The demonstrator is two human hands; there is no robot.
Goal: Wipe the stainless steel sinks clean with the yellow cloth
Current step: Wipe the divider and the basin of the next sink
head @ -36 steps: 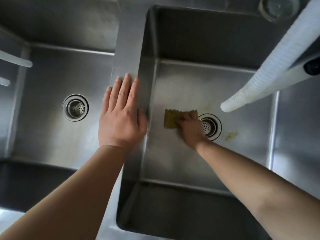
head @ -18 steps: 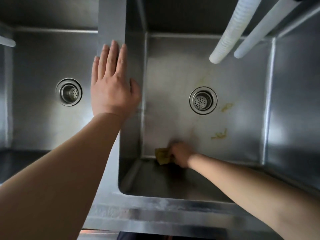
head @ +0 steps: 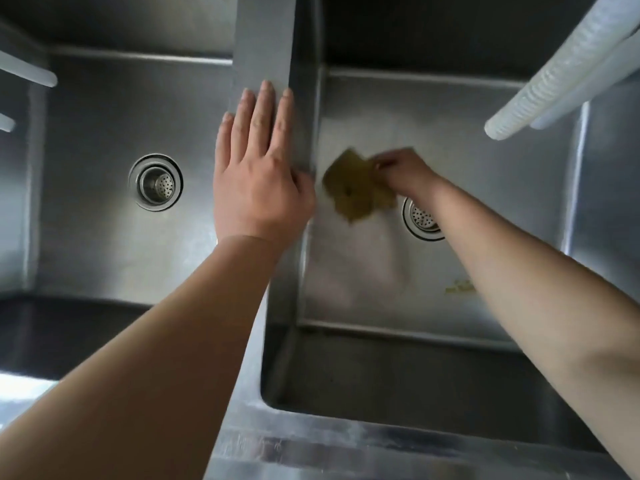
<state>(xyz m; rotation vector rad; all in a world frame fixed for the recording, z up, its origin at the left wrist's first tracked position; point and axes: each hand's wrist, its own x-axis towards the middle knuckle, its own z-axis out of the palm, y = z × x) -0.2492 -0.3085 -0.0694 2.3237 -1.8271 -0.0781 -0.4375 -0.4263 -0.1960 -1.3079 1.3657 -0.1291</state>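
Note:
Two stainless steel sinks lie side by side below me. My right hand (head: 403,171) grips the yellow cloth (head: 353,188) down in the right sink (head: 349,271), left of its drain (head: 420,220); the cloth is blurred and spread toward the left wall. My left hand (head: 258,171) rests flat, fingers straight, on the steel divider (head: 265,43) between the basins. The left sink (head: 93,237) holds only its drain (head: 156,182). A yellow stain (head: 459,287) shows on the right sink floor beside my right forearm.
Two white hoses (head: 554,74) hang over the right sink's back right corner. White tube ends (head: 27,74) jut in at the left edge over the left sink. The steel front rim (head: 346,448) runs along the bottom.
My right hand has swept the cloth from the sink's near left corner up to the floor beside the drain. The left hand stays on the divider.

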